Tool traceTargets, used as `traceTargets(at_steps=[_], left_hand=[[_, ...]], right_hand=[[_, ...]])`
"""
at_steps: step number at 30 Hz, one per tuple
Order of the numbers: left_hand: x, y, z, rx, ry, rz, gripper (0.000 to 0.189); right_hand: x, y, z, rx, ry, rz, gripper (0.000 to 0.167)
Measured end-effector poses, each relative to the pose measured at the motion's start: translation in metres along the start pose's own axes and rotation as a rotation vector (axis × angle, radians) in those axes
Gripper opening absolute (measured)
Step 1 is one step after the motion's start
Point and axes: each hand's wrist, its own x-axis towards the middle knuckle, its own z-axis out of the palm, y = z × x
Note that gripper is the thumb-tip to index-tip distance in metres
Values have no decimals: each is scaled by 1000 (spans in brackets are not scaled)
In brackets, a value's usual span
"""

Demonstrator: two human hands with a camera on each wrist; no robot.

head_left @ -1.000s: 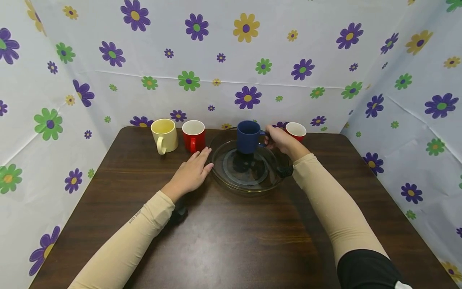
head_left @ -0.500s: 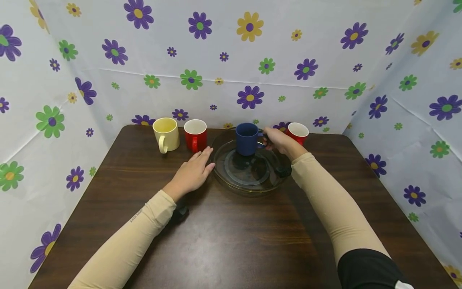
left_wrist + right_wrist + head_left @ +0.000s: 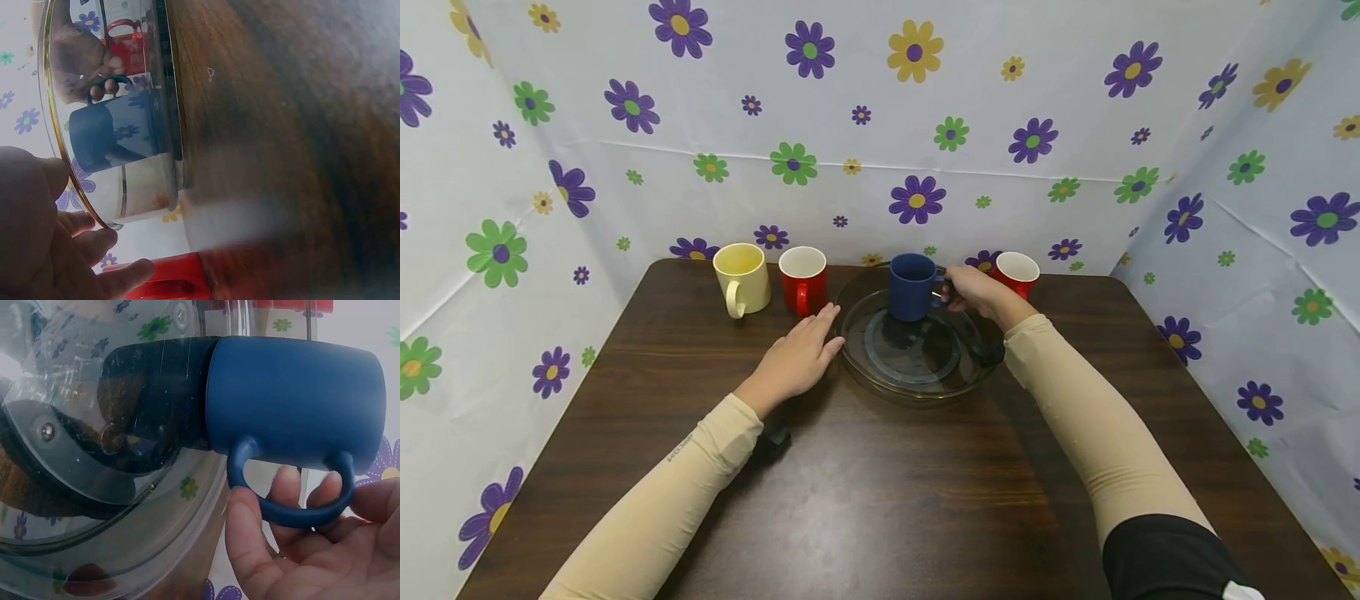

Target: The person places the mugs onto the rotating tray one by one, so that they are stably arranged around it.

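Observation:
A blue mug [image 3: 908,288] stands upright inside a round clear glass bowl [image 3: 917,394] near the table's back. My right hand [image 3: 979,293] grips its handle, with thumb and fingers curled round the loop in the right wrist view. There the mug's base [image 3: 210,394] meets its reflection in the glass floor; whether full weight rests on it I cannot tell. At the bowl's left side my left hand [image 3: 797,354] lies with fingers extended, touching the rim. Through the glass wall the left wrist view shows the blue mug [image 3: 112,134].
Left of the bowl are a red mug [image 3: 803,287] with white inside and a yellow mug [image 3: 742,279]. Another red mug [image 3: 1018,268] stands behind my right hand, partly hidden. The brown table [image 3: 887,517] backs onto a flowered sheet [image 3: 700,200].
The blue mug and my right hand have moved slightly down and left within the bowl. My left hand keeps its place on the rim.

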Motion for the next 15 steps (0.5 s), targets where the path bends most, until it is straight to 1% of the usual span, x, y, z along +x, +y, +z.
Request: traceTargets(at_steps=[4,7,11,15], left_hand=[[1,-2,1,-19,4,24,64],[1,-3,2,-21,3,30,64],[2,-3,2,-6,-13,10,67],[3,-2,3,5,-30,-3,73]], right_hand=[[0,0,1,-7,1,-11,32],[-1,-1,0,-43,-1,-29,34],[-3,-1,-2,-114,-24,-53,37],[-2,0,-2,-159,-37,-62,38]])
